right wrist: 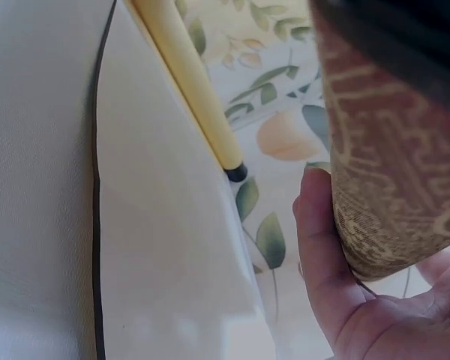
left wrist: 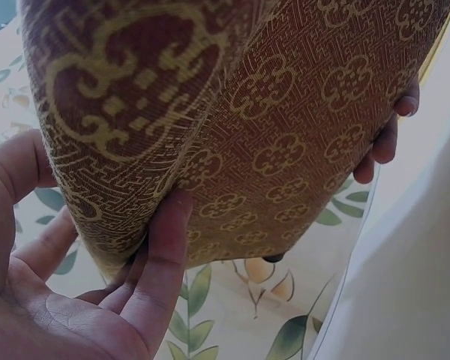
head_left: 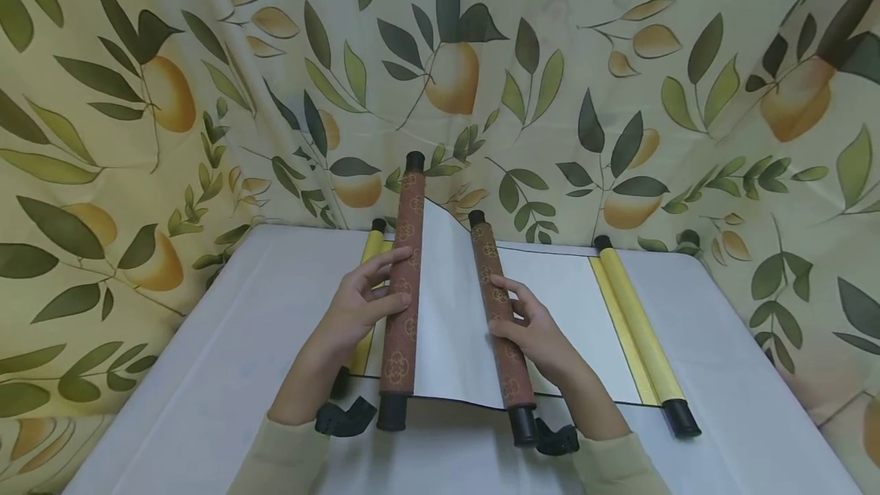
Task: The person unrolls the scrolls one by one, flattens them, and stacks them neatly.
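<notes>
Left hand [head_left: 364, 292] is gripping the brown brocade scroll's [head_left: 457, 312] left roll [head_left: 404, 350]; right hand [head_left: 543, 334] is gripping its right roll [head_left: 512, 376]. Opposed grips are probably keeping it part-open, raised over the white table [head_left: 206, 373]. Yellow-edged scroll [head_left: 591, 319] is lying spread beneath, yellow rollers [head_left: 639, 323] likely weighting its ends.

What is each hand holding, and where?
The red scroll: left hand grips its left roll, right hand its right roll, both near mid-length.
</notes>
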Demonstrator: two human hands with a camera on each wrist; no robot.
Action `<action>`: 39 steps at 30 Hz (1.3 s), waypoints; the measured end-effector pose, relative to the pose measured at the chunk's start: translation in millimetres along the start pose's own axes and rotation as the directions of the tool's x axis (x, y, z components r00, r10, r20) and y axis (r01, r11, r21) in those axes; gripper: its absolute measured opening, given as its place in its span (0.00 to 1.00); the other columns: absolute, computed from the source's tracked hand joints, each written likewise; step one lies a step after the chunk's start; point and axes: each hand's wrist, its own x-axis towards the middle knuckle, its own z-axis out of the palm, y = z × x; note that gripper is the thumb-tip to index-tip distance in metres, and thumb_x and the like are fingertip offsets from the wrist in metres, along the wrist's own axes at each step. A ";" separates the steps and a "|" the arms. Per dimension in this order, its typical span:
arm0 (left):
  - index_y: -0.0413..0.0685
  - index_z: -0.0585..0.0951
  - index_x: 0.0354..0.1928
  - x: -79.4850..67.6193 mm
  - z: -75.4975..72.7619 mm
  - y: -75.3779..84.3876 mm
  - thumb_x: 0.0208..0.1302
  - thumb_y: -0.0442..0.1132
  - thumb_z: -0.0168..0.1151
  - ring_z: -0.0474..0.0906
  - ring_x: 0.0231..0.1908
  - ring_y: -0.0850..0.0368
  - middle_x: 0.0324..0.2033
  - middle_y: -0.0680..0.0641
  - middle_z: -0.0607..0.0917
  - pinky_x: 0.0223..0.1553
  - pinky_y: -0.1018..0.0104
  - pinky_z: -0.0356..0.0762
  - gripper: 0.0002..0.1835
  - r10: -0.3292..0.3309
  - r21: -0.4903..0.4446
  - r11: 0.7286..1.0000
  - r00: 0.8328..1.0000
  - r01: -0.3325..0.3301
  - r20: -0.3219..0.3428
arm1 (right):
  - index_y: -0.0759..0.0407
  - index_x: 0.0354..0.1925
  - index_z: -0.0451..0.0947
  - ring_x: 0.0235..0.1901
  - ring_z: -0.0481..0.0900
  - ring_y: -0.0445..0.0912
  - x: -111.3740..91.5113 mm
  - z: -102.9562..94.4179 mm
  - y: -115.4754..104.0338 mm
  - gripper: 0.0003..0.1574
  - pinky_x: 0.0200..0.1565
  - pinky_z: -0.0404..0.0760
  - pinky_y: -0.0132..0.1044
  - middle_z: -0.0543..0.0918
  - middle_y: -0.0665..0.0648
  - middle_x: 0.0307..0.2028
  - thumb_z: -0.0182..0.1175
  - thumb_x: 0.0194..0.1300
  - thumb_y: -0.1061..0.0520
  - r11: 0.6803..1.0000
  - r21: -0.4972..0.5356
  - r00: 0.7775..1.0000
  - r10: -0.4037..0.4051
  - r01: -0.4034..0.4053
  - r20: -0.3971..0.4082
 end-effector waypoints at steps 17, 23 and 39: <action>0.49 0.65 0.64 -2.8 -1.6 1.4 0.59 0.28 0.58 0.74 0.51 0.43 0.58 0.39 0.66 0.44 0.57 0.76 0.30 0.010 0.006 1.000 1.000 -0.010 0.000 | 0.34 0.64 0.57 0.55 0.66 0.62 -1.1 0.4 0.7 0.41 0.41 0.78 0.50 0.60 0.63 0.60 0.59 0.59 0.62 0.999 0.023 1.000 0.026 -0.026 0.004; 0.51 0.66 0.64 0.5 -3.9 -5.4 0.59 0.28 0.59 0.73 0.51 0.41 0.58 0.39 0.66 0.43 0.56 0.77 0.30 0.037 -0.020 0.999 0.999 -0.037 0.005 | 0.34 0.64 0.57 0.55 0.66 0.62 -0.8 -0.7 0.9 0.41 0.40 0.78 0.50 0.60 0.63 0.60 0.61 0.58 0.60 1.000 0.011 1.000 0.011 -0.011 -0.008; 0.54 0.68 0.63 1.9 -9.4 -8.3 0.58 0.31 0.61 0.74 0.51 0.42 0.58 0.39 0.66 0.44 0.54 0.77 0.30 0.069 -0.027 0.997 0.998 -0.069 0.003 | 0.33 0.64 0.57 0.55 0.67 0.63 1.4 0.7 0.0 0.42 0.40 0.79 0.51 0.60 0.63 0.60 0.61 0.57 0.61 0.999 -0.004 0.999 0.042 -0.042 -0.017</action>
